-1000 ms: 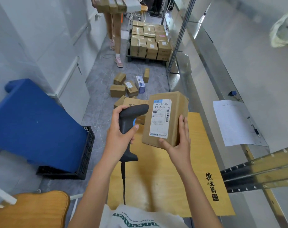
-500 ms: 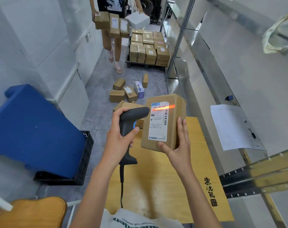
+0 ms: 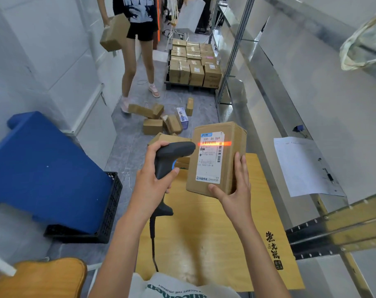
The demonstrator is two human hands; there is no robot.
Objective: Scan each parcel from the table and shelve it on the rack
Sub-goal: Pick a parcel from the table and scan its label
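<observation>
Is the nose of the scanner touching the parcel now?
Cannot tell. In the head view the scanner nose meets the parcel edge with no visible gap, but depth is unclear.

A brown cardboard parcel [image 3: 217, 158] stands upright in the air above the yellowish wooden counter [image 3: 215, 244], its white printed shipping label [image 3: 209, 157] facing the camera with an orange scan line across the barcode near the top. A dark grey corded handheld scanner [image 3: 172, 155] points at it from the left, its muzzle just beside the label. The metal rack [image 3: 268, 87] stretches along the right.
</observation>
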